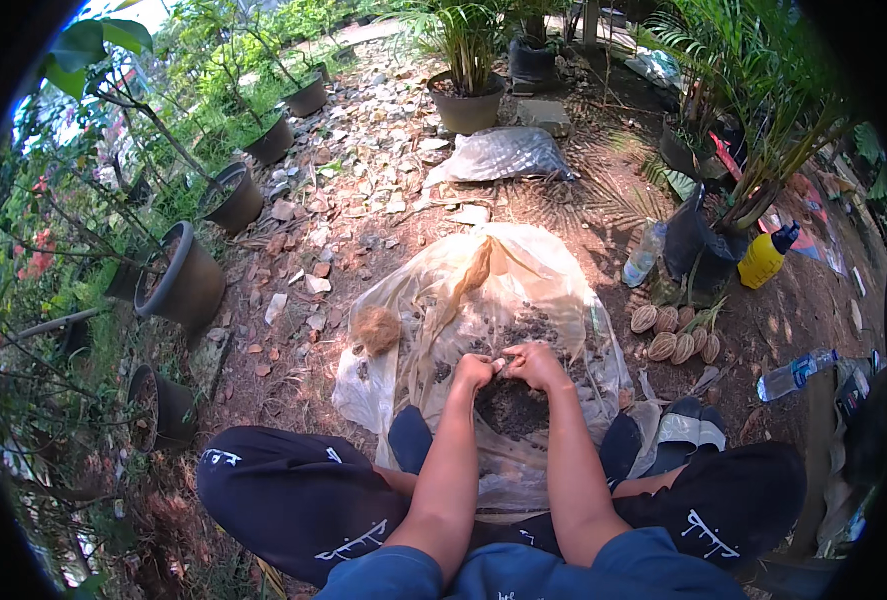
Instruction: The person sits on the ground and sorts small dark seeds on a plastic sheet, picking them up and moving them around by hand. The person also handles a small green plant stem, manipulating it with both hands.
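My left hand (479, 370) and my right hand (536, 365) are close together over a heap of dark soil (515, 411). The left fingers are curled, with the thumb toward the right hand. On the right hand, the index finger reaches toward the left. Whether a small thing sits between the fingertips is too small to tell. Beneath the heap spreads a translucent plastic sheet (563, 255), bunched at its far side. Dark crumbs (530, 326) are scattered on it beyond my hands. A ball of brown fibre (376, 331) rests toward its left side.
Several ribbed tan pods (662, 346) lie at right, near a plastic bottle (644, 255), a yellow spray bottle (767, 256) and another bottle (796, 375). Sandals (687, 429) sit by my right foot. Plant pots (181, 277) line the left; a filled sack (503, 156) lies ahead.
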A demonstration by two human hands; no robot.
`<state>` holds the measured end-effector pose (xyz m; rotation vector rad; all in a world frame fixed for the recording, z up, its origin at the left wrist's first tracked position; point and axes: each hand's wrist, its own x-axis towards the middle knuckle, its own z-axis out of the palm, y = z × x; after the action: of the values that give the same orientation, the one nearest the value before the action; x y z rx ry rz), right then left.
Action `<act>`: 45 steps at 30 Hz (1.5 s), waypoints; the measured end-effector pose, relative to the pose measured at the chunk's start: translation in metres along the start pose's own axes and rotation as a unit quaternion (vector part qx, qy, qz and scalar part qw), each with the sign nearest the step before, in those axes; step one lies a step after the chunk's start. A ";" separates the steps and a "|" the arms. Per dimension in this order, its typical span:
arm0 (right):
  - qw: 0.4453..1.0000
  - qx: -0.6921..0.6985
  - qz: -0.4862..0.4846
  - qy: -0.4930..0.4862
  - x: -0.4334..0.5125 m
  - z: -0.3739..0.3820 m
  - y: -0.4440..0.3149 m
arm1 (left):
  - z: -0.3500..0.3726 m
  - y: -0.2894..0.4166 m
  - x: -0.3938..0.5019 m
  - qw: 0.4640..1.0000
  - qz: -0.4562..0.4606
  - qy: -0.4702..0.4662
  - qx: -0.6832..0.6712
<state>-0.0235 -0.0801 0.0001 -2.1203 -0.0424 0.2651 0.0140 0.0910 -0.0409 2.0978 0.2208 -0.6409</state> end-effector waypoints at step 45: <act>0.965 -0.126 0.228 0.037 -0.003 -0.027 0.039 | -0.010 0.033 -0.031 0.988 0.084 -0.096 0.087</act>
<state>-0.0241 -0.1235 -0.0182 -2.3735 0.4856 0.4716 0.0038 0.0826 0.0040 2.1737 -0.1241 -0.7776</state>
